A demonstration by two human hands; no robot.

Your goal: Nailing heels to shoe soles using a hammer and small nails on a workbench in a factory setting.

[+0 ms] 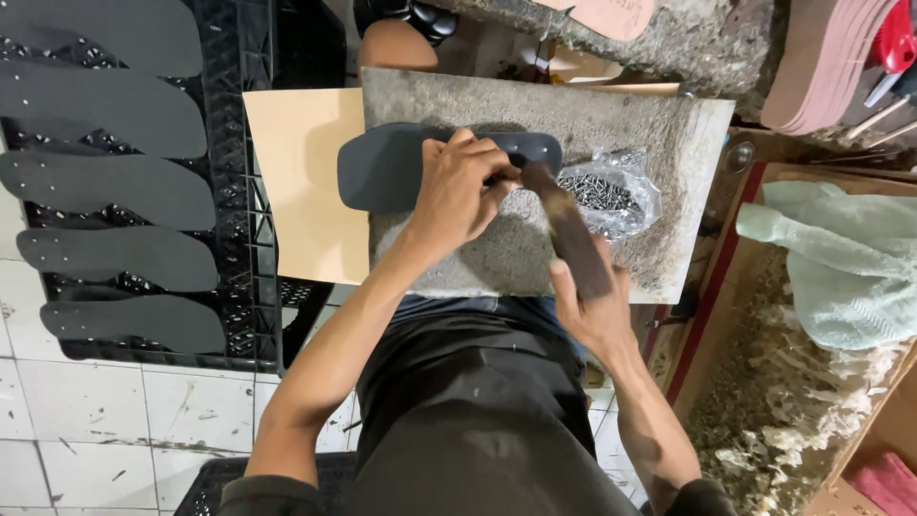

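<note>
My left hand [463,186] presses the dark sole [392,167] flat on the stone slab [621,115] across my lap so it cannot slide; my right hand [592,301] grips the hammer [564,225], its head at the sole's edge; the bag of nails [611,191] lies just beside.

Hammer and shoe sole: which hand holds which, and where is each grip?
The right hand holds the hammer low on its wooden handle. The left hand presses on the dark sole near its narrow end, fingertips pinched; what they pinch cannot be told.
</note>
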